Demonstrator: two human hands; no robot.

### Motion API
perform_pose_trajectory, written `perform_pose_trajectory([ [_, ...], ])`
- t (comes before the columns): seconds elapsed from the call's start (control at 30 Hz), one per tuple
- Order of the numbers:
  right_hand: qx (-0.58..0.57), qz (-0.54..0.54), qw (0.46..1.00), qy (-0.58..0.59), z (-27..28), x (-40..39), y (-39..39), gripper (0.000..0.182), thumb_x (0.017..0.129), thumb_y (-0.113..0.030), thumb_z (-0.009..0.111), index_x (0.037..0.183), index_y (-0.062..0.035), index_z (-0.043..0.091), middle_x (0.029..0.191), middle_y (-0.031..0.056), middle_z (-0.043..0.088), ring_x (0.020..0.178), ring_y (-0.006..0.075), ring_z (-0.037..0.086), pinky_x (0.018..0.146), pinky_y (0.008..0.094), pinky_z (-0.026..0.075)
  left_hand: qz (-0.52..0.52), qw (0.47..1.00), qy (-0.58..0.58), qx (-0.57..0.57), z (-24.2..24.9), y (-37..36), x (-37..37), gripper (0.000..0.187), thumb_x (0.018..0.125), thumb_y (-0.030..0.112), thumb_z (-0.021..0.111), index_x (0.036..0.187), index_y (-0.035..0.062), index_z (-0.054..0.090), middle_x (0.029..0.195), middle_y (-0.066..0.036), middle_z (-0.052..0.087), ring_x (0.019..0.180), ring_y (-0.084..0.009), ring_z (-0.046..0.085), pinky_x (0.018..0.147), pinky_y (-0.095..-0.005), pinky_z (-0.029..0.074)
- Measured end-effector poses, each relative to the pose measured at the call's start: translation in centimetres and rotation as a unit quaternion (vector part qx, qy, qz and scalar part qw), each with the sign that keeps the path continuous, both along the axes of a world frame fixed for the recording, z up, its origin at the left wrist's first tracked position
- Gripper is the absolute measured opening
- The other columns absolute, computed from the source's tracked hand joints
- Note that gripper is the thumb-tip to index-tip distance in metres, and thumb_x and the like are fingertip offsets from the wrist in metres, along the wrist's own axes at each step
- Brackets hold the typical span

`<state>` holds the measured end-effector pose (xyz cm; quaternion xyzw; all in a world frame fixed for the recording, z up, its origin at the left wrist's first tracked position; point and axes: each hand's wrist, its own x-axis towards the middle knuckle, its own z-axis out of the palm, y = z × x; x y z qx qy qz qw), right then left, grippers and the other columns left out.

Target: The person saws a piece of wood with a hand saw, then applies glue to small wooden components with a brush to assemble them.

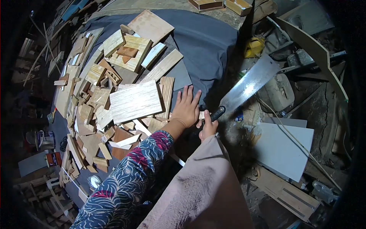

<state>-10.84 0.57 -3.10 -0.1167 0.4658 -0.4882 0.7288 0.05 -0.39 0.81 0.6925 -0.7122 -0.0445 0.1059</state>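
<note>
dark cloth (204,42) leaves room past left hand (186,108); wood pile (135,102) left, saw (249,84) right obstruct.

The worktop (202,36) is covered in dark cloth (215,47), which falls in folds at its right edge. Wood offcuts (87,112) are heaped across its middle, reaching the left edge; a plywood panel (151,26) lies toward the far edge, a grey sheet (182,73) nearer the right.

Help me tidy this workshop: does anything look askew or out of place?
Wood offcuts lie in a jumbled heap on the dark cloth, overlapping at odd angles. A pale panel lies skewed amid clutter at right.
</note>
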Motion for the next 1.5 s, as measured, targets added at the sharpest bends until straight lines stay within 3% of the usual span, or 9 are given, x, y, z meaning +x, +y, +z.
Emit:
perform_pose_trajectory([
  [0.43,-0.019,-0.019,0.997,-0.071,-1.2,0.1,0.4,0.012,0.084,-0.016,0.058,0.077,-0.0073,0.051,0.064,0.0024,0.052,0.042,0.0106,0.043,0.038,0.0255,0.033,-0.017,1.0,0.011,0.004,-0.2,-0.1,0.5,0.054,0.082,0.022,0.042,0.132,0.0093,0.029,0.134,-0.024,0.025,0.126,-0.0417,0.02,0.101,-0.0516,0.018],
  [0.53,-0.046,-0.035,0.997,-0.053,-0.7,0.3,1.4,0.011,0.085,-0.014,0.056,0.078,-0.0071,0.05,0.063,0.0023,0.052,0.043,0.0095,0.042,0.038,0.0241,0.032,-0.011,0.999,0.041,0.015,-0.2,-0.2,0.6,0.052,0.084,0.025,0.04,0.133,0.0104,0.028,0.135,-0.022,0.025,0.127,-0.0405,0.019,0.101,-0.0527,0.016],
  [0.6,-0.041,-0.049,0.997,0.034,-0.8,0.6,1.7,0.01,0.085,-0.012,0.055,0.078,-0.0067,0.049,0.061,0.0015,0.05,0.043,0.0078,0.042,0.039,0.0226,0.031,-0.003,0.998,0.058,0.027,-0.1,-0.3,0.4,0.051,0.086,0.027,0.039,0.133,0.0109,0.027,0.135,-0.021,0.024,0.127,-0.0398,0.018,0.101,-0.0537,0.015],
  [0.67,-0.047,-0.049,0.997,0.045,-0.9,0.7,1.9,0.011,0.086,-0.013,0.055,0.079,-0.007,0.049,0.06,0.0004,0.049,0.043,0.007,0.041,0.039,0.0217,0.03,0.013,0.999,-0.035,0.019,0.0,0.1,-0.1,0.05,0.087,0.029,0.036,0.134,0.0112,0.027,0.137,-0.019,0.023,0.128,-0.0384,0.018,0.1,-0.0562,0.013],
  [0.83,-0.006,-0.059,0.992,0.109,-1.0,-0.1,4.8,0.015,0.088,-0.022,0.052,0.083,-0.0083,0.047,0.057,-0.0044,0.043,0.044,0.0042,0.038,0.038,0.0187,0.028,0.023,0.998,-0.059,0.016,-0.3,0.1,-0.4,0.051,0.087,0.029,0.035,0.134,0.0113,0.026,0.137,-0.019,0.023,0.128,-0.0378,0.017,0.1,-0.058,0.011],
  [0.93,-0.081,-0.011,0.92,0.382,-7.0,-0.6,9.1,0.029,0.082,-0.026,0.059,0.084,0.0027,0.056,0.063,0.0122,0.059,0.053,0.0207,0.057,0.051,0.0311,0.043,0.024,0.998,-0.057,-0.002,-0.3,0.0,-0.3,0.052,0.086,0.027,0.036,0.134,0.0113,0.026,0.136,-0.019,0.024,0.128,-0.0379,0.018,0.1,-0.0579,0.011],
  [1.03,-0.109,0.026,0.894,0.434,-3.0,-0.7,10.6,0.032,0.08,-0.027,0.061,0.083,0.0046,0.059,0.069,0.0188,0.061,0.064,0.0292,0.061,0.059,0.036,0.045,0.023,0.998,-0.054,0.014,-0.1,0.1,-0.3,0.051,0.085,0.026,0.036,0.133,0.0111,0.027,0.137,-0.018,0.024,0.129,-0.0353,0.015,0.102,-0.0549,0.009],
  [1.17,-0.16,0.03,0.873,0.461,-1.3,-0.1,10.7,0.03,0.081,-0.027,0.06,0.081,0.0037,0.059,0.067,0.0174,0.061,0.064,0.0311,0.061,0.058,0.036,0.045,0.014,0.999,-0.027,-0.024,-0.5,0.2,-0.1,0.051,0.084,0.023,0.039,0.132,0.0107,0.03,0.135,-0.02,0.027,0.127,-0.0377,0.02,0.102,-0.0538,0.014],
  [1.5,-0.134,0.034,0.852,0.505,-3.5,0.5,11.9,0.032,0.081,-0.028,0.059,0.079,0.0035,0.059,0.066,0.0196,0.06,0.064,0.0349,0.06,0.056,0.0387,0.044,0.006,0.999,-0.015,-0.037,-0.8,0.1,0.0,0.051,0.084,0.023,0.039,0.132,0.0104,0.03,0.134,-0.02,0.027,0.127,-0.0379,0.02,0.103,-0.0501,0.015],
])
